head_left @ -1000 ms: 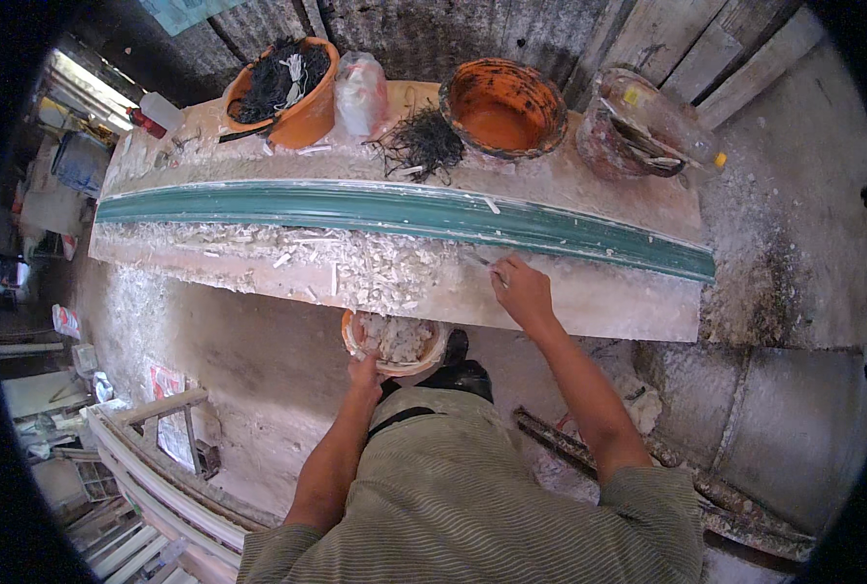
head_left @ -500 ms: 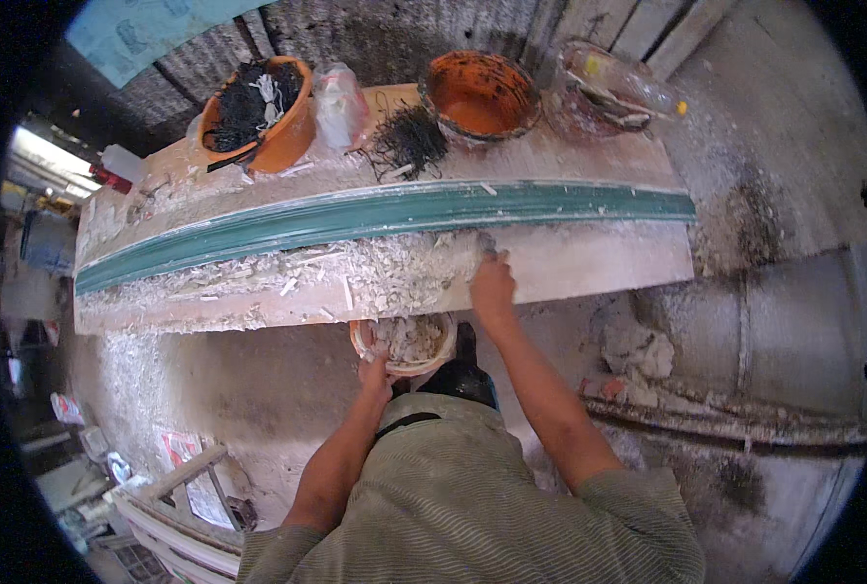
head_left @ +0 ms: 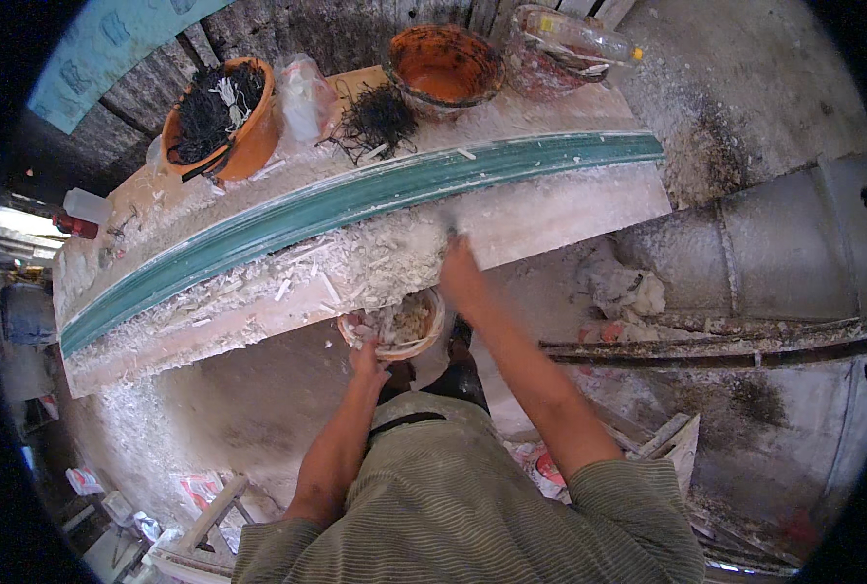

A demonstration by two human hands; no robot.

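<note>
My left hand (head_left: 363, 358) grips the near-left rim of an orange and white round tub (head_left: 431, 336), held just under the bench's front edge. Pale crumbly scraps (head_left: 401, 323) lie inside it. Over the bench, my right hand (head_left: 462, 273) is closed around a small dark-ended hand tool (head_left: 451, 224). Motion blurs the tool, so its exact kind is unclear. White flakes and broken strips (head_left: 355, 263) are heaped to the left of the tool. Behind them a long green moulding (head_left: 355, 206) runs along the bench (head_left: 589, 200).
Along the back stand an orange bucket of black fibres (head_left: 270, 122), a clear plastic bag (head_left: 305, 97), a black fibre clump (head_left: 377, 119), a stained orange basin (head_left: 443, 68) and a tub with a plastic bottle (head_left: 589, 41). A long rail (head_left: 725, 350) lies on the floor at right.
The view has turned, so the bench slants more. My right hand with the tool has moved left along the bench surface, nearer the tub. My left hand still holds the tub.
</note>
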